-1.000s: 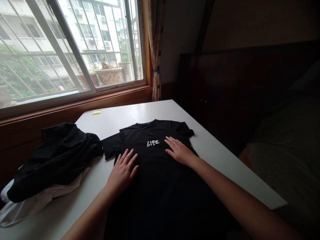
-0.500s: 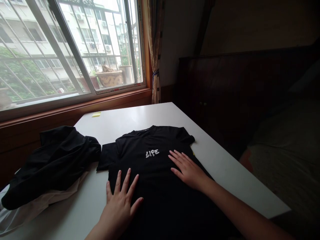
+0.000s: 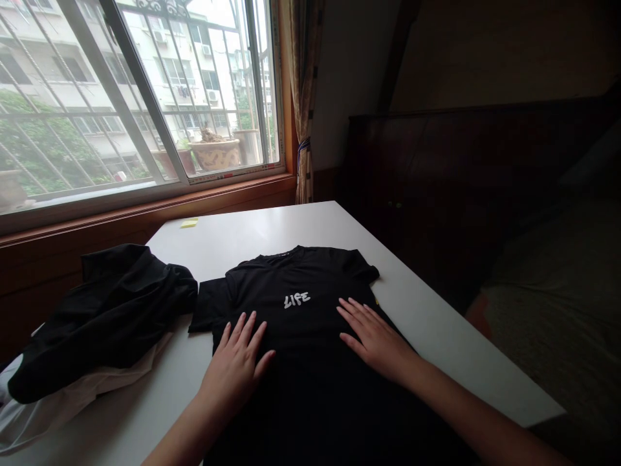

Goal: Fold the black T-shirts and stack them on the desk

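Note:
A black T-shirt (image 3: 301, 362) with white "LIFE" lettering on its chest lies spread out face up, its neckline toward the window. My left hand (image 3: 237, 356) rests on the left side of the shirt below the sleeve, palm down with the fingers stretched. On the right side of the chest, my right hand (image 3: 376, 336) lies flat on the fabric, fingers extended. Neither hand grips the cloth. The shirt's lower part runs out of view at the bottom and is very dark.
The shirt lies on a white table (image 3: 233, 233). At the left is a heap of black clothing (image 3: 111, 310) over white cloth (image 3: 87, 401). A yellow sticky note (image 3: 189, 222) is near the far table edge. Beyond stand a barred window (image 3: 145, 97) and a tied curtain (image 3: 305, 116).
My left hand has slid forward up the shirt, its fingers closer together. My right hand has shifted slightly right and toward me. The shirt stays spread flat.

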A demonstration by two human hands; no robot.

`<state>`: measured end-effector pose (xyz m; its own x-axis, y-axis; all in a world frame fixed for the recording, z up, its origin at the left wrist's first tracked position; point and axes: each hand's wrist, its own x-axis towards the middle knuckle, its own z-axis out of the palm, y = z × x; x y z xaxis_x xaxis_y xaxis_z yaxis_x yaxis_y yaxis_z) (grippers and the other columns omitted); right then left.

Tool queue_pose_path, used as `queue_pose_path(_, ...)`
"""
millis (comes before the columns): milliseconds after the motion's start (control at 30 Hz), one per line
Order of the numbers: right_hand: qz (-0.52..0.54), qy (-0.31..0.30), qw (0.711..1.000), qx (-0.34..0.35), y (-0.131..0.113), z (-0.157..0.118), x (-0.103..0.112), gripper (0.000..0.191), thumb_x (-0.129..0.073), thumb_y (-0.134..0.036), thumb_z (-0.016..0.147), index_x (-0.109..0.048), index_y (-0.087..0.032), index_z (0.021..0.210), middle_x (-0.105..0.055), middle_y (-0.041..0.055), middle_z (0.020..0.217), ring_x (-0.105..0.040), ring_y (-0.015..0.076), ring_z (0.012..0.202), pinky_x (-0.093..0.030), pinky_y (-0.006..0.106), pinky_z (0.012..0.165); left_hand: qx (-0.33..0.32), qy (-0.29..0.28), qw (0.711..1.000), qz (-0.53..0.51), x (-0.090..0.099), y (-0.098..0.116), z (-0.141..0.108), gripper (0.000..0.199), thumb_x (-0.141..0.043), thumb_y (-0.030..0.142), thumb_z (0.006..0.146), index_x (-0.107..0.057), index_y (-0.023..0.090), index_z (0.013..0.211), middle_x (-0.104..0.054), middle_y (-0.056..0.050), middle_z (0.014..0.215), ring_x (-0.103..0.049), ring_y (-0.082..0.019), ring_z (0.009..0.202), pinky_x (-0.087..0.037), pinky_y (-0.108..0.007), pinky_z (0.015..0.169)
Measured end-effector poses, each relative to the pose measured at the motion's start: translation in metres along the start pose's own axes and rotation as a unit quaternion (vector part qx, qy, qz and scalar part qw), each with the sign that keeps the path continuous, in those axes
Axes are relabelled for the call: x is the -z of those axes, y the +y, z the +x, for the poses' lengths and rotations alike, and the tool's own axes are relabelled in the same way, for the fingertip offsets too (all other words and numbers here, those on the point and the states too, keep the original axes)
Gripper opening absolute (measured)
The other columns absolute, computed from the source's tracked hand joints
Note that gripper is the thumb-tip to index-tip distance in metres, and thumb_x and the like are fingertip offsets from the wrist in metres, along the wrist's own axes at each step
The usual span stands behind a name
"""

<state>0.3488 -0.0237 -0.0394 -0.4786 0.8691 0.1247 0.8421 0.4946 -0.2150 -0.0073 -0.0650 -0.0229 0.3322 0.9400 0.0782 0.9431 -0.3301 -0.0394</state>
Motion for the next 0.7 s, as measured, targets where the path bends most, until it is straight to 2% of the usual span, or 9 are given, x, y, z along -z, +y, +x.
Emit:
queue_pose_path(67, -0.003, 0.018, 1.000, -0.006, -0.001, 0.020, -0.002, 0.064, -0.031, -0.056, 0.103, -0.030, -0.025, 0.158, -0.029, 0.0048, 0.164, -0.025, 0.0252, 0.152, -0.024, 0.048, 0.123, 0.012, -0.007, 1.000, -0.012, -0.001, -0.006, 0.034, 0.063, -0.039, 0.056, 0.102, -0.040, 0.020, 0.153, -0.029, -0.011, 0.163, -0.024, -0.032, 0.151, -0.029, -0.053, 0.120)
queue_pose_path(167, -0.004, 0.038, 0.999, -0.021, -0.006, 0.064, -0.007, 0.065, -0.029, -0.054, 0.103, -0.034, -0.017, 0.157, -0.028, 0.0100, 0.164, -0.025, 0.0252, 0.152, -0.023, 0.045, 0.124, 0.050, 0.006, 0.998, -0.026, -0.008, -0.010, 0.085, 0.067, -0.038, 0.054, 0.103, -0.037, 0.012, 0.155, -0.027, -0.015, 0.163, -0.022, -0.031, 0.152, -0.027, -0.048, 0.121)
queue_pose_path(267, -0.005, 0.036, 0.998, -0.042, -0.011, 0.114, -0.015, 0.067, -0.030, -0.051, 0.103, -0.034, -0.010, 0.156, -0.027, 0.0130, 0.164, -0.022, 0.0253, 0.153, -0.021, 0.042, 0.124, 0.102, 0.021, 0.994, -0.024, -0.020, -0.010, 0.119, 0.069, -0.037, 0.053, 0.103, -0.035, 0.008, 0.155, -0.024, -0.017, 0.163, -0.018, -0.032, 0.153, -0.021, -0.049, 0.123)
queue_pose_path(367, -0.012, 0.020, 0.997, -0.071, -0.009, 0.153, -0.023, 0.068, -0.031, -0.050, 0.103, -0.034, -0.008, 0.155, -0.026, 0.0135, 0.165, -0.019, 0.0256, 0.153, -0.015, 0.041, 0.124, 0.124, 0.025, 0.992, -0.024, -0.030, -0.014, 0.134, 0.071, -0.032, 0.054, 0.103, -0.034, 0.006, 0.155, -0.023, -0.018, 0.164, -0.016, -0.032, 0.153, -0.016, -0.051, 0.124)
queue_pose_path(467, -0.015, 0.012, 0.993, -0.116, 0.006, 0.175, -0.027, 0.070, -0.030, -0.054, 0.102, -0.035, -0.009, 0.155, -0.026, 0.0120, 0.165, -0.019, 0.0249, 0.153, -0.013, 0.040, 0.124, 0.138, 0.023, 0.990, -0.024, -0.035, -0.024, 0.138, 0.073, -0.028, 0.057, 0.102, -0.033, 0.009, 0.156, -0.022, -0.015, 0.164, -0.015, -0.030, 0.154, -0.015, -0.049, 0.124)
queue_pose_path(567, -0.020, 0.012, 0.990, -0.141, 0.025, 0.183, -0.027, 0.071, -0.028, -0.056, 0.101, -0.034, -0.010, 0.156, -0.026, 0.0106, 0.165, -0.020, 0.0241, 0.153, -0.013, 0.039, 0.124, 0.154, 0.020, 0.988, -0.024, -0.036, -0.036, 0.144, 0.072, -0.024, 0.057, 0.102, -0.033, 0.010, 0.156, -0.022, -0.014, 0.165, -0.016, -0.029, 0.154, -0.015, -0.048, 0.124)
queue_pose_path(700, -0.027, 0.026, 0.989, -0.144, 0.044, 0.180, -0.027, 0.069, -0.027, -0.055, 0.101, -0.035, -0.013, 0.155, -0.028, 0.0097, 0.165, -0.021, 0.0236, 0.152, -0.015, 0.040, 0.123, 0.161, 0.019, 0.986, -0.025, -0.035, -0.042, 0.152, 0.072, -0.023, 0.057, 0.102, -0.033, 0.009, 0.156, -0.023, -0.014, 0.165, -0.015, -0.029, 0.154, -0.013, -0.046, 0.125)
